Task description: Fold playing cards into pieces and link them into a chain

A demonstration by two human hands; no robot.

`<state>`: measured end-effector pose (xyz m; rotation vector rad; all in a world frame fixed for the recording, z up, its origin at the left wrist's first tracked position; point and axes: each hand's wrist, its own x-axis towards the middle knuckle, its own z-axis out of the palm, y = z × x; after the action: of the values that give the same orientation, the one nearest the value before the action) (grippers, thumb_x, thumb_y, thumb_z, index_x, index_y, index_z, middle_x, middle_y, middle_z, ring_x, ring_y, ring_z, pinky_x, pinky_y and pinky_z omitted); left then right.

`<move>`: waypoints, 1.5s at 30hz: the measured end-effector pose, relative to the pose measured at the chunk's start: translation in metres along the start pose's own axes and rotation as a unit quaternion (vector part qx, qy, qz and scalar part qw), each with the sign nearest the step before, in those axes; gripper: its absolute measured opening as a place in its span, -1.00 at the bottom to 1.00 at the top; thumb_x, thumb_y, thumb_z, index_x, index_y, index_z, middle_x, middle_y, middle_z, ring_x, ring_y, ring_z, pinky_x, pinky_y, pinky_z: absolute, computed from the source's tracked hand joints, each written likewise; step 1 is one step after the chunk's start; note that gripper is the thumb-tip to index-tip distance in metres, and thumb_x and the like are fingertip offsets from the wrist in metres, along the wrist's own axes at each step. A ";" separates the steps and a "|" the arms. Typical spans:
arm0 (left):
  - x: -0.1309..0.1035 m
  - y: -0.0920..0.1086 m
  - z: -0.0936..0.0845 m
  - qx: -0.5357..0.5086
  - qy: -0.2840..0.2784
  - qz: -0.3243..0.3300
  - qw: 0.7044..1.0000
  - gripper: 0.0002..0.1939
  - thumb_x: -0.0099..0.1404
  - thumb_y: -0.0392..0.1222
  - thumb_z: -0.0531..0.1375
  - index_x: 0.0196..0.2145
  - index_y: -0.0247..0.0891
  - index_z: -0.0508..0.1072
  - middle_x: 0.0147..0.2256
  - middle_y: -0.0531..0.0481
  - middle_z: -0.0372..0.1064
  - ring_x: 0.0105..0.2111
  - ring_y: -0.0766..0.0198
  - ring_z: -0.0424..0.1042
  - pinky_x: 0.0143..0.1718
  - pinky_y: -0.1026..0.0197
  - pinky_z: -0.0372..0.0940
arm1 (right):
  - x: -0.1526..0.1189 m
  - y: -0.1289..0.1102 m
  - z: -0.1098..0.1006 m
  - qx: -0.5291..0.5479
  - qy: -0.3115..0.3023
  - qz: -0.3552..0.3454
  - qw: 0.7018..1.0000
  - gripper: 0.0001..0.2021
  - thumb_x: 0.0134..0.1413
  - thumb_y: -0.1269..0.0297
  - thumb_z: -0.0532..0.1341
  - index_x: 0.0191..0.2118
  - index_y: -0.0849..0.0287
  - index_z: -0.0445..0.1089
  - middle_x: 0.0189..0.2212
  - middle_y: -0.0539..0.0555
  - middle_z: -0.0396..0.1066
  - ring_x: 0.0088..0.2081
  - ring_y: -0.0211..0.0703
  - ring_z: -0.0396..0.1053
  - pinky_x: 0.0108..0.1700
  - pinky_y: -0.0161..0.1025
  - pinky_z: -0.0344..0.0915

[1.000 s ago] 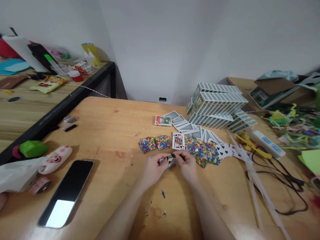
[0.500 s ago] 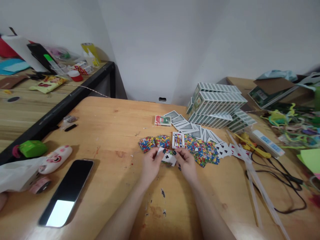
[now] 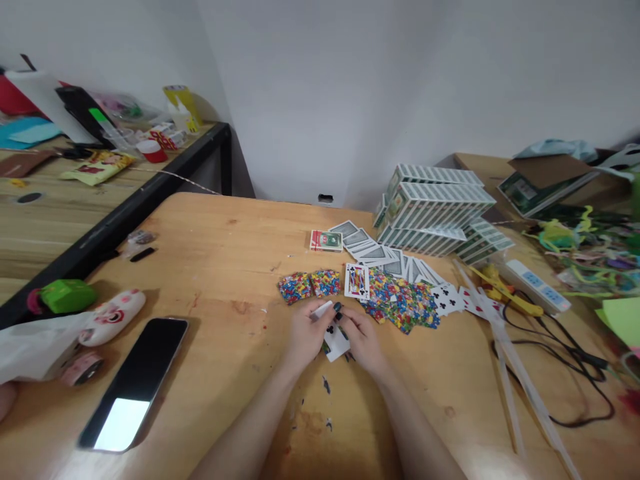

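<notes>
Low over the wooden table (image 3: 210, 267), my left hand (image 3: 306, 333) pinches a white playing card (image 3: 339, 345) with a club mark, now tilted. My right hand (image 3: 364, 335) is closed at the card's right side, its dark-nailed fingertips meeting my left thumb. Just beyond the hands a face card (image 3: 357, 281) lies face up between small square packets with a multicoloured pattern (image 3: 295, 288). More patterned packets (image 3: 400, 303) overlap to its right, beside club cards (image 3: 447, 299) and heart cards (image 3: 477, 303). Face-down cards (image 3: 373, 252) fan out behind.
A red and green card box (image 3: 326, 241) stands behind the packets. Striped boxes (image 3: 440, 207) are stacked at the back right. A phone (image 3: 137, 383) and a white toy (image 3: 114, 317) lie left. Clear strips (image 3: 520, 373), cables and a power strip (image 3: 537, 285) occupy the right.
The club card has turned from nearly level to slanting down toward me. My right hand has moved slightly down and left, bringing its fingertips against my left thumb.
</notes>
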<state>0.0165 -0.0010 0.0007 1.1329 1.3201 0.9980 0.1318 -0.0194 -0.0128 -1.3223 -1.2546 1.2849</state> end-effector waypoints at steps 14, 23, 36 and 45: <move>0.002 0.000 0.000 0.020 0.017 0.010 1.000 -0.78 0.05 -0.10 0.14 -0.61 -0.30 0.31 -0.66 0.14 0.09 -0.63 0.43 0.08 -0.62 0.39 0.02 | -0.005 0.003 0.002 0.012 0.011 0.013 1.000 -0.80 -0.14 0.34 -0.02 -0.54 0.10 0.34 -0.68 -0.06 0.16 -0.67 -0.29 0.07 -0.63 -0.34 0.04; 0.006 -0.006 -0.003 0.005 -0.004 0.003 1.000 -0.76 0.05 -0.06 0.15 -0.57 -0.31 0.34 -0.66 0.14 0.13 -0.65 0.43 0.12 -0.63 0.39 0.04 | -0.009 0.003 0.005 0.018 0.036 0.014 0.999 -0.75 -0.05 0.27 0.00 -0.48 0.13 0.41 -0.72 -0.04 0.17 -0.70 -0.28 0.10 -0.67 -0.34 0.04; 0.011 -0.008 -0.009 -0.113 0.024 0.050 0.992 -0.70 0.14 -0.13 0.11 -0.16 -0.24 0.39 -0.21 -0.07 0.39 -0.24 0.23 0.37 -0.27 0.26 0.27 | 0.004 0.005 0.003 0.076 0.124 -0.007 0.989 -0.78 -0.01 0.13 0.10 -0.25 0.11 0.30 -0.33 0.01 0.38 -0.37 -0.21 0.30 -0.34 -0.33 0.25; 0.013 -0.011 -0.012 -0.032 0.020 0.095 0.995 -0.66 0.16 -0.26 0.10 -0.07 -0.24 0.35 -0.32 -0.04 0.34 -0.34 0.30 0.33 -0.30 0.28 0.25 | 0.007 0.007 -0.002 0.086 0.123 0.010 0.989 -0.71 -0.06 0.14 0.17 -0.22 0.13 0.45 -0.26 0.04 0.45 -0.22 -0.11 0.36 -0.19 -0.22 0.28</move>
<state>0.0043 0.0098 -0.0120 1.2123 1.2187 1.1988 0.1341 -0.0131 -0.0202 -1.3258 -0.9415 1.1754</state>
